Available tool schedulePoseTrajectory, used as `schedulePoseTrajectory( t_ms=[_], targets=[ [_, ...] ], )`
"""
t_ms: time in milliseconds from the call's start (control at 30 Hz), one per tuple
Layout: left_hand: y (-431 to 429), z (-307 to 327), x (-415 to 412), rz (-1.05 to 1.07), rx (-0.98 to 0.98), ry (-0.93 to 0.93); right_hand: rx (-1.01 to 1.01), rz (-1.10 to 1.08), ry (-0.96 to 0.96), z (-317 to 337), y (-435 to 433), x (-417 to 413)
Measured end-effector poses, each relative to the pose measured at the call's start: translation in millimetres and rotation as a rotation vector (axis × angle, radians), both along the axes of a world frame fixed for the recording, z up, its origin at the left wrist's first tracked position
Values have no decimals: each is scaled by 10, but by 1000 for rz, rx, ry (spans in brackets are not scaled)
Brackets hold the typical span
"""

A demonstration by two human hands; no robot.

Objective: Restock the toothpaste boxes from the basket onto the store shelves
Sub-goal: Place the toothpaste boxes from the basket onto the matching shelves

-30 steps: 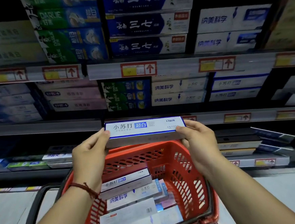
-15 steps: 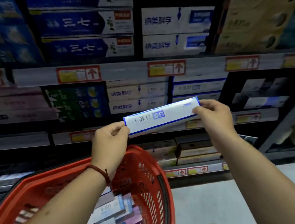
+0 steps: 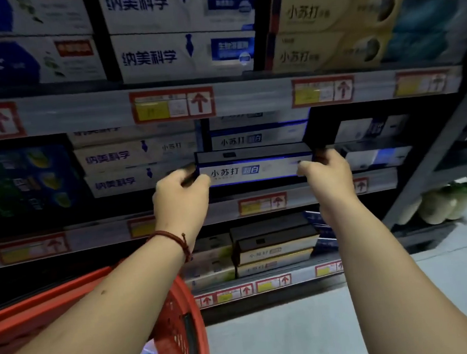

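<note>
Both ends of toothpaste box (image 3: 254,169) gripped: left hand (image 3: 182,197), right hand (image 3: 329,182); fingertips hidden, basket (image 3: 179,315) cropped.

The toothpaste box (image 3: 254,169) held at its ends looks like smooth printed cardboard, white with a blue edge line and a faint sheen. The stacked boxes on the upper shelf (image 3: 183,52) show the same coated card, lightly glossy. The shelf edge strip (image 3: 248,96) appears as clear, shiny plastic over paper price labels (image 3: 172,104). The basket (image 3: 179,320) is red moulded plastic, perforated and slightly glossy. A braided red cord bracelet (image 3: 173,239) looks like matt thread. The shelf upright (image 3: 427,167) seems painted metal, dull grey. The floor (image 3: 294,331) is smooth and pale.
</note>
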State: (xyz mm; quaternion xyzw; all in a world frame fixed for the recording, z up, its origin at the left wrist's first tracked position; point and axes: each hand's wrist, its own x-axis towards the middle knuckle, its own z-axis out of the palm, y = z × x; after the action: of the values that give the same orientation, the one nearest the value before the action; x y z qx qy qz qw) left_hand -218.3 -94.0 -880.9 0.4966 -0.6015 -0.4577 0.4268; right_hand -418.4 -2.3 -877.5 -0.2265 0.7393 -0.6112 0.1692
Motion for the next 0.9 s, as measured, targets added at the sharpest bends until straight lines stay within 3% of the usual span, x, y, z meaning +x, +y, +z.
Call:
schedulePoseTrajectory(
  t_ms=[167,567,767,900],
  targets=[
    [13,-219,-117,-118,30,-163,45,15,-61,-241,-38,-65],
    [-56,-251,-222,-223,37,-164,28,6,-70,-318,-104,-166],
    [-52,-166,-178,-367,22,-237,70,1,-13,-281,-33,-140],
    [-25,-56,-13,-319,-46,-308,193,-1,168,-178,57,-22]
  ],
)
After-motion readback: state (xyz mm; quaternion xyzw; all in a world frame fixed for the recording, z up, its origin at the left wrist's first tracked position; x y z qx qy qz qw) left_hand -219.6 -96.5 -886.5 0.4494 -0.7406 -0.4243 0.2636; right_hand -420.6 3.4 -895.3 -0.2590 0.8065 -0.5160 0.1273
